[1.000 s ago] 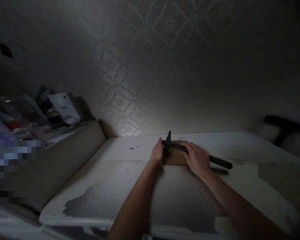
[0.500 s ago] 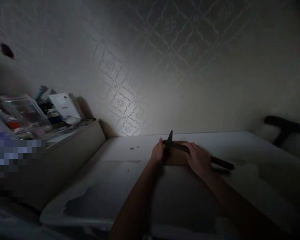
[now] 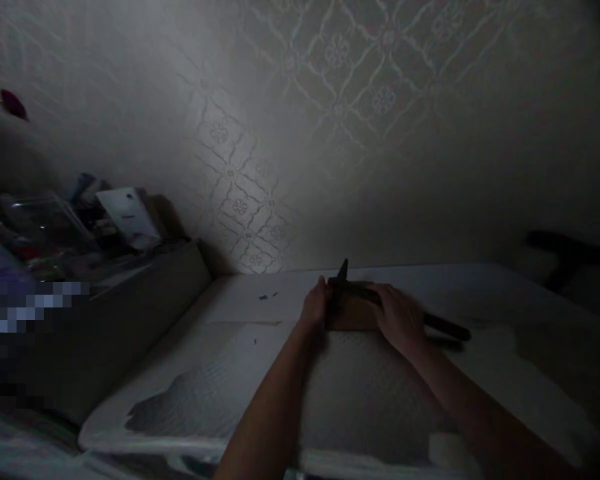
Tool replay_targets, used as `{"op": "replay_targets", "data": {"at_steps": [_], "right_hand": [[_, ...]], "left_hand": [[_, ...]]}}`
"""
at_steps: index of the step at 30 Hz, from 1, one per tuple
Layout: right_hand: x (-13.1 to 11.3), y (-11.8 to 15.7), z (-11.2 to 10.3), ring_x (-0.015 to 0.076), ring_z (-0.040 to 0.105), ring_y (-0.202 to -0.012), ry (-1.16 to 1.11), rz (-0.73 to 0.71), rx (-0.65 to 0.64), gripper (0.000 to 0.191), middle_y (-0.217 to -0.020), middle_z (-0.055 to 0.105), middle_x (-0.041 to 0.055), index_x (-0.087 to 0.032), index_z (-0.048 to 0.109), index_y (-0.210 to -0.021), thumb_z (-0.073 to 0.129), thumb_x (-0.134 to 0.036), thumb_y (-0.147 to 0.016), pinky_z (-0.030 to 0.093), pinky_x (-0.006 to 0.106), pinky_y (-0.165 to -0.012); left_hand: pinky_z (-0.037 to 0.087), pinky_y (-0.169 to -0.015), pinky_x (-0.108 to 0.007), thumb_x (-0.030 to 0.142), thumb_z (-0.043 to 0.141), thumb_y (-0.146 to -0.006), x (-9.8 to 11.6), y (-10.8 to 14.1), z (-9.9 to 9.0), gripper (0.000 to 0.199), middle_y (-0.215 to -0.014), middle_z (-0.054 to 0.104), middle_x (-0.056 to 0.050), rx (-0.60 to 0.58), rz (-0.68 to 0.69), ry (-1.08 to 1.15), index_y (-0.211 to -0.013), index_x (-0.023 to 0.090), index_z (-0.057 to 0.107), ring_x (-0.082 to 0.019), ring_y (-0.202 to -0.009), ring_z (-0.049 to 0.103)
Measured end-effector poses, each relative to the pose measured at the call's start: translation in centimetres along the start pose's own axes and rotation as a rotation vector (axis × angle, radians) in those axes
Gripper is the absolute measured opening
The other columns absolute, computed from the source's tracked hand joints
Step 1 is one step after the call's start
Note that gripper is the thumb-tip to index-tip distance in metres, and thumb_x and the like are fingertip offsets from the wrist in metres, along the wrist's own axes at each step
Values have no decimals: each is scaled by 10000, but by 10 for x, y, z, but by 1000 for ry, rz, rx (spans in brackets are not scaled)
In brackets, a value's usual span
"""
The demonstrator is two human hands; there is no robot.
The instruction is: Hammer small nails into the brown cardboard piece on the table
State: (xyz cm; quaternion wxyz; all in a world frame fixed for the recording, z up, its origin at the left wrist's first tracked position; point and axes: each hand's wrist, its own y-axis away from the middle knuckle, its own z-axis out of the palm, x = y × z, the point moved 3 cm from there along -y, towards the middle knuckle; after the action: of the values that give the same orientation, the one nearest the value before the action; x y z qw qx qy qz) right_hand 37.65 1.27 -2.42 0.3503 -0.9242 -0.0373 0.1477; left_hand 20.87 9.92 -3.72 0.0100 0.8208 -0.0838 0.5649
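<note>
In the head view, a dark hammer (image 3: 445,327) lies slantwise over a brown, wood-like block (image 3: 353,315) on the table. My right hand (image 3: 400,319) is closed around the hammer's handle, whose end sticks out to the right. The hammer's head (image 3: 338,285) is at the block's left end, its pointed part directed up. Beside the head, at the block's left edge, is my left hand (image 3: 315,303). Its fingers are bent and closed, partly hidden by the hammer head and deep shadow, so what they hold cannot be made out.
Small dark pieces (image 3: 263,297) lie on the white table (image 3: 240,287), left of my hands. A grey patch (image 3: 190,393) covers part of its front. At left, a raised shelf (image 3: 145,293) carries a white box (image 3: 127,213) and clutter. A dark T-shaped object (image 3: 563,250) stands at right.
The light has dimmed over the wall, shelf and right side. Both hands and the hammer stay almost in place, with only a slight shift of the hammer to the right.
</note>
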Motion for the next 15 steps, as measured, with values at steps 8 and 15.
{"op": "replay_targets", "data": {"at_steps": [8,15], "right_hand": [[0,0,-3,207,582,-898,33,19,-3,259,-991,632,48,-223,549,-1076,500,-147,-833,427,327,-754],[3,0,-5,204,577,-906,16,11,13,259,-989,630,42,-228,544,-1072,488,-150,-831,413,323,-770]], "left_hand": [[431,-869,-349,641,173,-883,0,-1,1,718,-911,688,-119,-34,19,39,-967,125,666,-257,-965,607],[418,-905,-358,643,210,-881,-2,-2,2,697,-960,689,-138,-58,-29,112,-1000,124,659,-264,-1007,600]]}}
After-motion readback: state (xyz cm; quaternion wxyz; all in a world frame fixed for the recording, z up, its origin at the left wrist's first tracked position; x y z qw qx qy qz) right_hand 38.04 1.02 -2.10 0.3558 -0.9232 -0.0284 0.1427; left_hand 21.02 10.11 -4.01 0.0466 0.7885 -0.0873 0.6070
